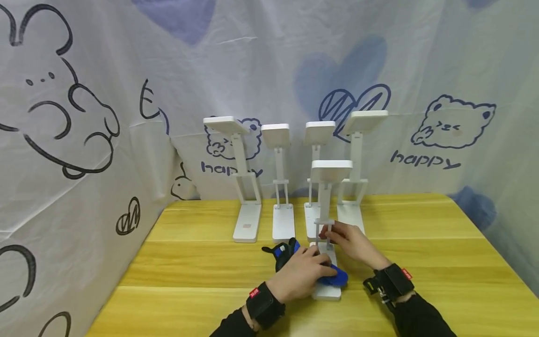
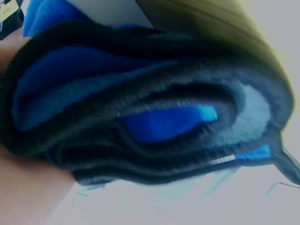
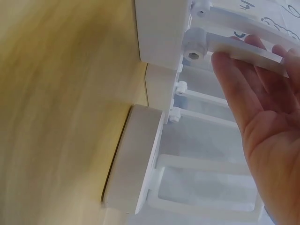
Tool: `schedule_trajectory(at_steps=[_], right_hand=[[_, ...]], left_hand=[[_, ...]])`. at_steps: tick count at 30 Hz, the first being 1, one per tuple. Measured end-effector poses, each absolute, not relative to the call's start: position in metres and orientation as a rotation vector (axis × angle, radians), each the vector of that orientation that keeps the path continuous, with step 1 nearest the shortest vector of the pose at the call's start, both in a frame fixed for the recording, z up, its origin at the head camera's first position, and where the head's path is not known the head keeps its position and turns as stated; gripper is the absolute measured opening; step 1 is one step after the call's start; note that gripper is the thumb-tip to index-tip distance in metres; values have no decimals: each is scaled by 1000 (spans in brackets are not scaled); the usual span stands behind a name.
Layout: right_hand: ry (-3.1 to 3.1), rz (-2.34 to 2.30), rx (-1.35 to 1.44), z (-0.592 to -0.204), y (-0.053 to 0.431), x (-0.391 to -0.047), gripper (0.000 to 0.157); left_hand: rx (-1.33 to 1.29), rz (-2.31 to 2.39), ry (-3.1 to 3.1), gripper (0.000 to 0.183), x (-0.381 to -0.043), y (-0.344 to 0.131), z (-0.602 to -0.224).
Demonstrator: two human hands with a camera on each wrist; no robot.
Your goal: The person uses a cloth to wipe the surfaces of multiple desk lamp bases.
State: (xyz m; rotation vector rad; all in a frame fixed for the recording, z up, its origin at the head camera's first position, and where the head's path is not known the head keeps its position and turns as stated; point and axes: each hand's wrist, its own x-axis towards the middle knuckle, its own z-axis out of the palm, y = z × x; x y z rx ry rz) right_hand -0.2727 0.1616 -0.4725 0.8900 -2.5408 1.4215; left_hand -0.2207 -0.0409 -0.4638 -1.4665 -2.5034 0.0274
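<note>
1. A white folding lamp (image 1: pixel 327 220) stands upright near the front of the yellow wooden table (image 1: pixel 202 267), its flat head raised above its hinged arm.
2. The right hand (image 1: pixel 351 243) holds the lamp's lower arm just above the base; in the right wrist view its fingers (image 3: pixel 234 79) curl around the white bar beside the hinge.
3. The left hand (image 1: pixel 301 276) presses a blue and black cloth (image 1: pixel 290 255) onto the lamp's base, fingers curled over the bunched fabric.
4. The left wrist view is filled by the folded cloth, blurred, with white surface beneath it.
5. Four more white lamps (image 1: pixel 278 182) stand unfolded in a row behind, near the table's far edge.
6. A printed curtain (image 1: pixel 84 117) with cartoon bears hangs behind and to the left.
</note>
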Motion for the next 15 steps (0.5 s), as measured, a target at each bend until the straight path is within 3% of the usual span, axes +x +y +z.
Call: schedule_trajectory(at_steps=[7,15], right_hand=[[-2540,1375,907,-474,161,-274,17],[-2535,1329,972,-472,163,-273,16]], left_hand=[[-1574,-148,-2585,48,-222,-57,-455],[-1531,-152,-2584,38,-223,-68,-451]])
